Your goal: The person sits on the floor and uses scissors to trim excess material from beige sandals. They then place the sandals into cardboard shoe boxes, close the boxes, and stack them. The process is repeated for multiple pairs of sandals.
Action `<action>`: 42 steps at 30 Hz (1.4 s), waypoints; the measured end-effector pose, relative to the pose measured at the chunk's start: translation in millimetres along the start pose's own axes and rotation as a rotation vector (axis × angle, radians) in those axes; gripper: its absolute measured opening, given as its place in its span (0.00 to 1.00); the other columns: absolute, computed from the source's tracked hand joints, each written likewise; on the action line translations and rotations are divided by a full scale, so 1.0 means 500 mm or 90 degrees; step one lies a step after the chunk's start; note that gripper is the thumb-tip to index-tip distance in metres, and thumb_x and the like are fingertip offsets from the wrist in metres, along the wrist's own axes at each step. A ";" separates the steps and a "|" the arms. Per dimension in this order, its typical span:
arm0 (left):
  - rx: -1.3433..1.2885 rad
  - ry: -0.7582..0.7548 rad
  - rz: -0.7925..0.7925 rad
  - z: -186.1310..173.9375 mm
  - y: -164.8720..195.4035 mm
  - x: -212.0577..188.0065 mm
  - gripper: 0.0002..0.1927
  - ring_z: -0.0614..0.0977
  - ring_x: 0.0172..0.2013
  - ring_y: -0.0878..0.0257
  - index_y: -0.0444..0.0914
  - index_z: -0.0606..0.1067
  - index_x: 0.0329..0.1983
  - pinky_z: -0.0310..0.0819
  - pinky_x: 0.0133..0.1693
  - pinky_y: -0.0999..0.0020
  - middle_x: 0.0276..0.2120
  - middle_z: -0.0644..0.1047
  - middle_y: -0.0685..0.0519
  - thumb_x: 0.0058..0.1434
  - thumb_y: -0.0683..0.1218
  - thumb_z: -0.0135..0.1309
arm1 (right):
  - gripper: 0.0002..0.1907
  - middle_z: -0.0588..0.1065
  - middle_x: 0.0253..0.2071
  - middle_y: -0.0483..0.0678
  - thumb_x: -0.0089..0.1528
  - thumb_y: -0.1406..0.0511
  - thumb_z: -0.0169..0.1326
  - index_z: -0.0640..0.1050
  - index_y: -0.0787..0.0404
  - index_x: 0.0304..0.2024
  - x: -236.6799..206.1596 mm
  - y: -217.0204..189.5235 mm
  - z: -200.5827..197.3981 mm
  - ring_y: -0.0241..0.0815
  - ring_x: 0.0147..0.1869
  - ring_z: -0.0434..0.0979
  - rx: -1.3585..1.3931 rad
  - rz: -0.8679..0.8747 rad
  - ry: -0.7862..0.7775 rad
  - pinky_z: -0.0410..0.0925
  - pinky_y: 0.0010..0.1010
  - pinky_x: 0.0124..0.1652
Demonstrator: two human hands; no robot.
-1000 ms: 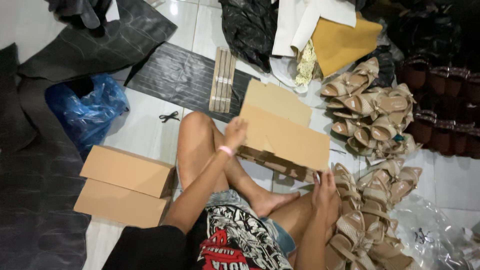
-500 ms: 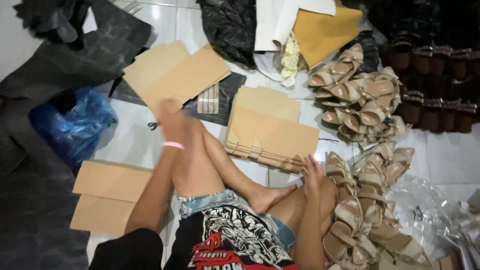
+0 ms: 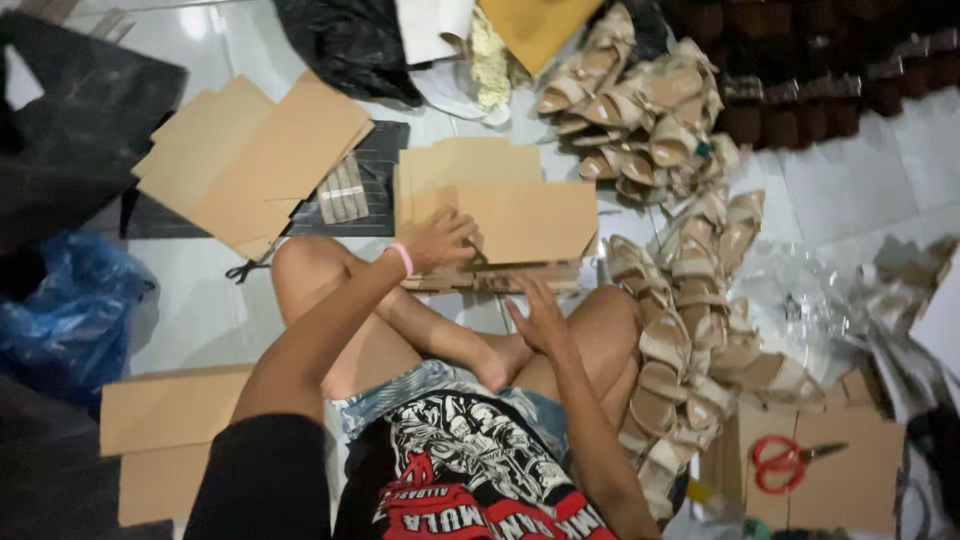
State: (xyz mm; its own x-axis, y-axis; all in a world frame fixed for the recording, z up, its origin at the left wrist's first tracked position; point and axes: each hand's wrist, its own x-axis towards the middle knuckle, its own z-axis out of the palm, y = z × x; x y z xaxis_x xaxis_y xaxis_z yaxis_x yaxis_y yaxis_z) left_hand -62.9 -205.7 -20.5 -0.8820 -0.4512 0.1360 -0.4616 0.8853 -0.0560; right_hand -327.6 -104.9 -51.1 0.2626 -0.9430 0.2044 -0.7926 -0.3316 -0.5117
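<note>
on the cardboard stack your left hand now pinches the top sheet; your right hand has moved up, spread against its edge.

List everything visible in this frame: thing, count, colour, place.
flat cardboard stack: one pile, brown, floor ahead of the knees
loose cardboard sheets: a few, brown, upper left
folded boxes: two, brown, lower left
sandals: many, beige, right side
dark shoes: a row, brown, top right
scissors: one, red handles, on cardboard lower right
plastic bag: one, blue, left
black bag: one, top centre
left hand: on the stack's top sheet
right hand: at the stack's near edge
</note>
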 end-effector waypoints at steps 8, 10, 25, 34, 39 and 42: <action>-0.442 0.564 -0.376 -0.038 0.044 -0.060 0.27 0.77 0.55 0.47 0.35 0.69 0.51 0.74 0.57 0.57 0.55 0.75 0.43 0.55 0.44 0.72 | 0.16 0.74 0.42 0.53 0.61 0.57 0.61 0.76 0.58 0.45 0.049 0.070 -0.139 0.54 0.49 0.75 -0.248 -0.119 0.037 0.69 0.45 0.49; -0.611 0.621 -0.577 -0.012 0.039 -0.072 0.24 0.78 0.51 0.55 0.35 0.69 0.55 0.75 0.55 0.64 0.51 0.75 0.48 0.60 0.46 0.66 | 0.08 0.73 0.36 0.48 0.66 0.60 0.60 0.75 0.54 0.38 0.058 0.073 -0.119 0.49 0.44 0.76 -0.230 -0.140 -0.018 0.70 0.41 0.42; -0.542 0.447 -0.547 0.062 0.114 -0.035 0.39 0.66 0.72 0.42 0.36 0.58 0.77 0.60 0.71 0.55 0.74 0.63 0.40 0.59 0.36 0.47 | 0.16 0.76 0.24 0.52 0.68 0.59 0.57 0.79 0.57 0.27 0.180 0.044 -0.030 0.53 0.29 0.77 -0.296 0.020 0.070 0.70 0.44 0.52; -0.211 0.264 -0.386 0.057 0.056 -0.029 0.16 0.66 0.67 0.41 0.51 0.82 0.54 0.64 0.60 0.47 0.72 0.61 0.39 0.62 0.50 0.62 | 0.05 0.79 0.38 0.52 0.61 0.64 0.59 0.83 0.56 0.37 0.082 0.060 -0.038 0.52 0.47 0.78 -0.108 0.176 0.192 0.69 0.44 0.50; -0.282 0.205 -0.477 0.062 0.064 -0.004 0.22 0.69 0.65 0.44 0.47 0.78 0.58 0.69 0.62 0.52 0.65 0.69 0.44 0.59 0.40 0.60 | 0.13 0.77 0.55 0.46 0.65 0.69 0.53 0.79 0.55 0.52 0.026 0.115 -0.018 0.48 0.60 0.77 -0.128 -0.057 0.274 0.71 0.39 0.57; -0.286 0.260 -0.483 0.068 0.075 -0.002 0.27 0.70 0.64 0.43 0.41 0.74 0.61 0.68 0.63 0.52 0.65 0.69 0.44 0.56 0.39 0.62 | 0.14 0.78 0.53 0.44 0.63 0.64 0.54 0.82 0.54 0.51 0.023 0.123 -0.026 0.47 0.57 0.76 -0.230 -0.119 0.189 0.70 0.39 0.53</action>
State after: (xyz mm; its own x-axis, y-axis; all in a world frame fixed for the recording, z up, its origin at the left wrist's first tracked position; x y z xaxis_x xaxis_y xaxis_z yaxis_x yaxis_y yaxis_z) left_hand -82.7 -175.8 -56.4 -0.2245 -0.9215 0.3170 -0.7399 0.3729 0.5599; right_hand -380.4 -135.9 -69.4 0.2919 -0.8028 0.5199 -0.9005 -0.4138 -0.1334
